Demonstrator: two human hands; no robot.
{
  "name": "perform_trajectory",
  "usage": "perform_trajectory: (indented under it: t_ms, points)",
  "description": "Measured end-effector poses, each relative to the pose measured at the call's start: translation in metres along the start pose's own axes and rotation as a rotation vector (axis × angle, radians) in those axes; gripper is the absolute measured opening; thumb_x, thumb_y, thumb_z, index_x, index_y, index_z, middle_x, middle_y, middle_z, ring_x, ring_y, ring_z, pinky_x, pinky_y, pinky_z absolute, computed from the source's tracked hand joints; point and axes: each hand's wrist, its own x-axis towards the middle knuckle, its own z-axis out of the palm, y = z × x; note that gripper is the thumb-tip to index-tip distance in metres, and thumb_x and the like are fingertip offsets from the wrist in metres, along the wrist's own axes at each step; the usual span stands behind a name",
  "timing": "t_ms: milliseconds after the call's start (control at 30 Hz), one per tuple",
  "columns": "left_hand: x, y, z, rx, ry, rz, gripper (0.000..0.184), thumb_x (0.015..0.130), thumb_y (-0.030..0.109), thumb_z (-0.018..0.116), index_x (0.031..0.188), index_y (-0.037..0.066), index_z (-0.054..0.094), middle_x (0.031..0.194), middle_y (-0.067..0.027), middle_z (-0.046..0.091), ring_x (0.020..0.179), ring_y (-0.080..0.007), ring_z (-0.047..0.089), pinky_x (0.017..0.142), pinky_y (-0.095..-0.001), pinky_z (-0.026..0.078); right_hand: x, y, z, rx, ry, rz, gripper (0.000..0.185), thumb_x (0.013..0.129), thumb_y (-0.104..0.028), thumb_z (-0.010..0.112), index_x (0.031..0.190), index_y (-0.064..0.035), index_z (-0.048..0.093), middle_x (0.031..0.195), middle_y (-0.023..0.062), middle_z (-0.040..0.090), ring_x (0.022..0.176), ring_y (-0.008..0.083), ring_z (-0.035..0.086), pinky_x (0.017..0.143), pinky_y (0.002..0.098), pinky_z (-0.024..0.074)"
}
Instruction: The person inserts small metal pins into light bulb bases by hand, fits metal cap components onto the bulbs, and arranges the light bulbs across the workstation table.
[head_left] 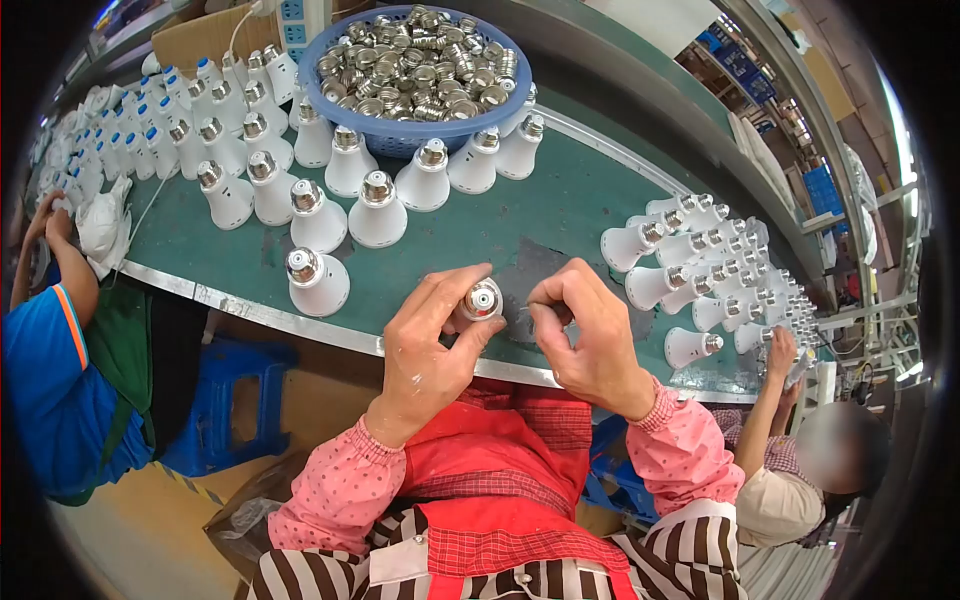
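A white bulb body with a silver metal cap [482, 300] is held cap-up in my left hand [425, 345], whose fingers and thumb wrap round it. To its right, my right hand [590, 335] is raised over the bench edge, thumb and index finger pinched together. What they hold, if anything, is too small to make out. A capped white bulb [318, 283] stands upright left of my left hand. More capped bulbs [378, 210] stand behind it, near a blue basket [420, 137] heaped with metal caps [420, 68].
Several capped bulbs lie on their sides [690, 347] at the right of the green bench [560, 215]. Bulbs with blue tops [130, 140] crowd the far left. One co-worker in blue [60, 370] is at the left, another person [790, 500] at the right, reaching towards bulbs. Blue stools [232, 405] stand below.
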Motion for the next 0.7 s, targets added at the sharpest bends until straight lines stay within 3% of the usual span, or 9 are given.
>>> perform_trajectory:
  t_ms: [167, 233, 367, 433, 500, 700]
  points:
    - [0.019, 0.014, 0.012, -0.006, -0.043, -0.036, 0.051, 0.08, 0.0, 0.084, 0.128, 0.004, 0.069, 0.108, -0.0121, 0.07, 0.087, -0.0236, 0.071, 0.071, -0.0338, 0.058, -0.022, -0.001, -0.008, 0.024, 0.083, 0.084, 0.015, 0.085, 0.008, 0.068, 0.094, -0.0019, 0.061, 0.083, 0.0103, 0.057, 0.066, 0.0235, 0.059, 0.059, 0.0348, 0.0478]
    - [0.044, -0.001, 0.041, 0.024, 0.002, 0.093, 0.045, 0.082, 0.005, 0.082, 0.126, 0.002, 0.071, 0.107, -0.0127, 0.071, 0.082, -0.0192, 0.069, 0.07, -0.0323, 0.055, -0.031, 0.002, -0.011, 0.027, 0.1, 0.125, 0.013, 0.086, 0.008, 0.066, 0.093, -0.0016, 0.061, 0.082, 0.0092, 0.056, 0.065, 0.0201, 0.058, 0.059, 0.0329, 0.047]
    - [0.098, -0.022, 0.107, 0.001, -0.053, 0.181, 0.04, 0.081, 0.017, 0.08, 0.117, 0.003, 0.072, 0.105, -0.0178, 0.07, 0.091, -0.0366, 0.07, 0.084, -0.0448, 0.055, -0.056, 0.009, -0.019, 0.051, 0.17, 0.237, 0.009, 0.089, 0.006, 0.065, 0.09, -0.0018, 0.06, 0.081, 0.0056, 0.054, 0.066, 0.0139, 0.051, 0.06, 0.0287, 0.0403]
    - [0.112, -0.029, 0.135, 0.013, -0.138, 0.063, 0.038, 0.08, 0.017, 0.081, 0.114, 0.002, 0.072, 0.104, -0.0182, 0.071, 0.097, -0.0396, 0.069, 0.087, -0.0467, 0.054, -0.07, 0.014, -0.027, 0.096, 0.205, 0.305, 0.01, 0.09, 0.006, 0.064, 0.089, -0.0022, 0.058, 0.08, 0.0035, 0.051, 0.066, 0.0117, 0.047, 0.059, 0.0275, 0.0377]
    - [0.116, -0.036, 0.155, 0.02, -0.17, 0.052, 0.041, 0.081, 0.017, 0.081, 0.117, 0.0, 0.071, 0.107, -0.019, 0.07, 0.099, -0.0399, 0.069, 0.087, -0.0468, 0.054, -0.081, 0.014, -0.033, 0.179, 0.235, 0.402, 0.01, 0.091, 0.006, 0.064, 0.088, -0.0025, 0.058, 0.081, 0.0016, 0.05, 0.067, 0.0091, 0.046, 0.059, 0.0259, 0.0358]
    - [0.095, -0.023, 0.143, 0.017, -0.131, 0.119, 0.055, 0.083, 0.016, 0.081, 0.133, -0.001, 0.064, 0.121, -0.0187, 0.068, 0.107, -0.0393, 0.066, 0.093, -0.045, 0.052, -0.097, 0.019, -0.031, 0.217, 0.255, 0.381, 0.01, 0.092, 0.004, 0.064, 0.089, -0.0021, 0.058, 0.082, 0.0009, 0.05, 0.067, 0.0081, 0.046, 0.058, 0.0244, 0.0353]
